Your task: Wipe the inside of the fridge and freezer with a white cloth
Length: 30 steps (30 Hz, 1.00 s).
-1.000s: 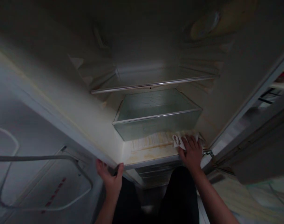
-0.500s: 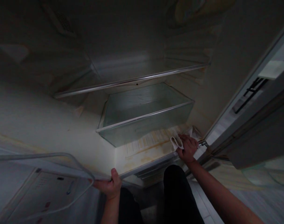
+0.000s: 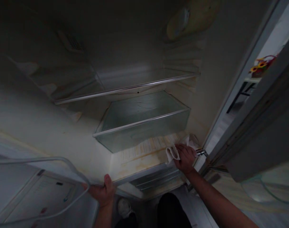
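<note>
Right hand (image 3: 186,158) clutching white cloth (image 3: 171,154); left hand (image 3: 101,192) well apart from it.

An open gap is running between the glass shelf (image 3: 127,88) and the rim of the clear bin (image 3: 144,133), admitting a hand from the front. The bin is barring the rear of the stained floor panel (image 3: 138,163); its front strip is offering access left of the cloth (image 3: 172,154). The right hand (image 3: 186,156) is occupying the right corner, a metal hinge (image 3: 201,152) projecting just beside it. The left hand (image 3: 102,192) is obstructing the front left edge.
</note>
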Motion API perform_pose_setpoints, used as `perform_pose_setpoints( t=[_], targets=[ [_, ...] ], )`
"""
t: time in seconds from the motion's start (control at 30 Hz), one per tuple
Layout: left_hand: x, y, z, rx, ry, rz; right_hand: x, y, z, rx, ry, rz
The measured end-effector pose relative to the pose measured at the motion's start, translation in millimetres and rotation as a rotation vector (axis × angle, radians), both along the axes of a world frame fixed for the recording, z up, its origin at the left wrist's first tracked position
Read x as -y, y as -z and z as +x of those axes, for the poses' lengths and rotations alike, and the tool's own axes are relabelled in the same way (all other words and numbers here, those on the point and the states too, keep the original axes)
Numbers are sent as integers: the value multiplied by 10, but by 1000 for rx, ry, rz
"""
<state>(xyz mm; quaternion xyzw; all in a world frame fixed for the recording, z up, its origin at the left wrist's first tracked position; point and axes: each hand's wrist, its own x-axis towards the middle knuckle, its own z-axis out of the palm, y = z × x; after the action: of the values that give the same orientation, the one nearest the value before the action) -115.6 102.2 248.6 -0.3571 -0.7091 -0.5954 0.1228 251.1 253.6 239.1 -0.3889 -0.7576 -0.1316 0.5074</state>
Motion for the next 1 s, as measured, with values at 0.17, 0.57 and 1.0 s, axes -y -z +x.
perform_pose_setpoints(
  t=[0.17,0.57,1.0],
  targets=[
    [-5,-65,102,-35,-82,-9,40,-81,34,16,-29,-113],
    [-115,-37,290,6,-76,100,340,-501,153,247,-78,-446],
    [-82,44,259,81,12,111,509,-888,-903,373,-347,-654]
  ],
)
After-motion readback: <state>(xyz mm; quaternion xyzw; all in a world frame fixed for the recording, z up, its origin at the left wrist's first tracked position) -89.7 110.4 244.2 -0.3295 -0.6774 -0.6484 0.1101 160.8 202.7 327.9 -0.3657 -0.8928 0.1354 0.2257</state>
